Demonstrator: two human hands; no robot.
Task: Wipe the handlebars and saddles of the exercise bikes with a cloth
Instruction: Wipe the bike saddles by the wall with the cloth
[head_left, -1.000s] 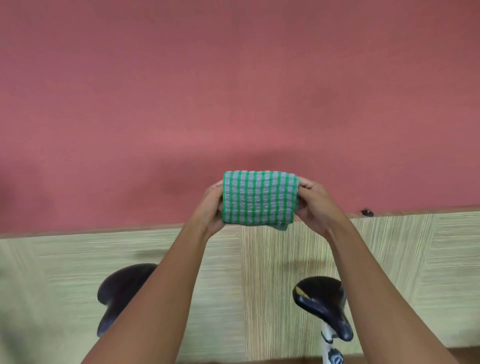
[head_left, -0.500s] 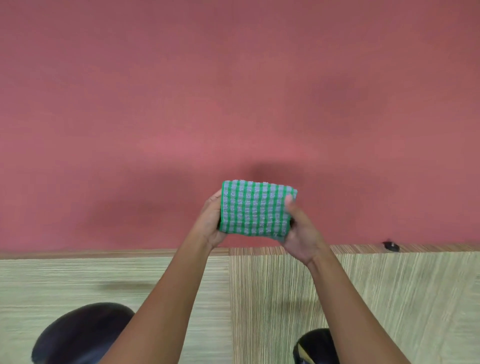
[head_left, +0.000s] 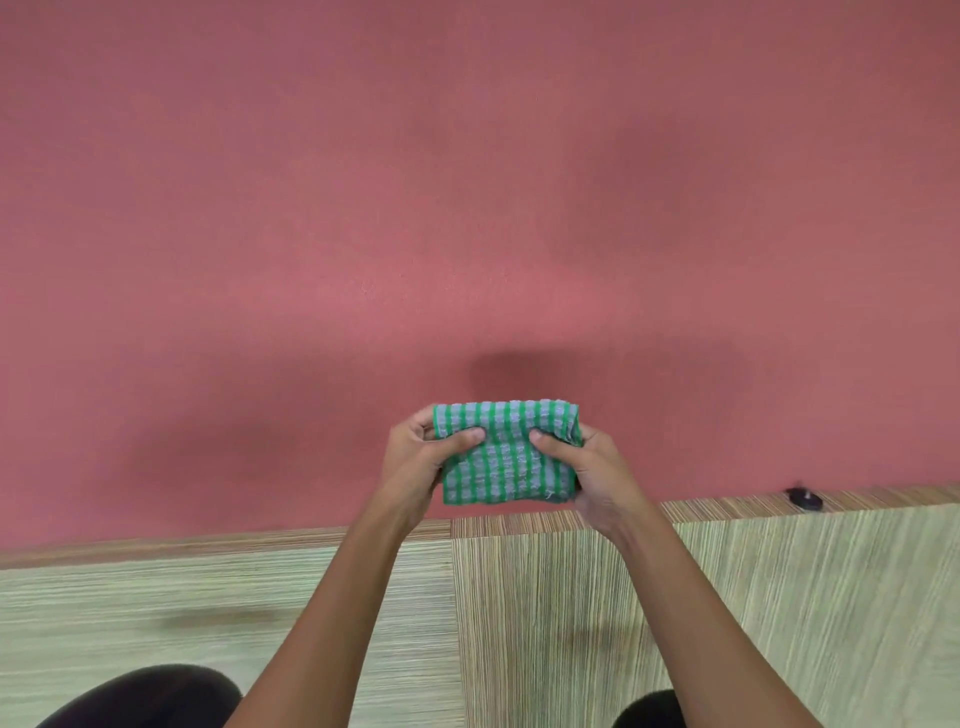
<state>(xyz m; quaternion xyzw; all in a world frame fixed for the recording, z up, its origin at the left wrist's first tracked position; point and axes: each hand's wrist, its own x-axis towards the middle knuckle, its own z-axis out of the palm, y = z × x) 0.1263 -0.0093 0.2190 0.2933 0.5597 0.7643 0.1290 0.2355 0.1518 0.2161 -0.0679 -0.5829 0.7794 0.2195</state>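
Holding a folded green-and-grey checked cloth (head_left: 506, 452) up at chest height, both hands grip it from opposite sides against a plain red wall (head_left: 363, 208). Left hand (head_left: 421, 457): thumb laid across the front face near the upper left corner, remaining fingers curled behind the left edge. Right hand (head_left: 589, 470): thumb pressed on the front face near the upper right, fingers wrapped round the right edge, where the fabric bunches slightly. Cloth edges: top edge roughly level, bottom edge straight and hanging free just above the wooden ledge (head_left: 727, 506); a loose thread shows near the lower right corner. Ledge and panelling: the ledge runs across the view below the hands, topping pale striped wood panelling (head_left: 156, 597) whose grain lies horizontal on the left section and vertical on the right. A small dark object (head_left: 804, 500), too small to identify, sits on the ledge well to the right of the hands. Two black saddles are cut off by the lower frame edge, the left saddle (head_left: 150, 696) beside the left forearm and the right saddle (head_left: 649, 712) between the forearms, both well below the cloth. Wall area above and to either side of the hands is bare.
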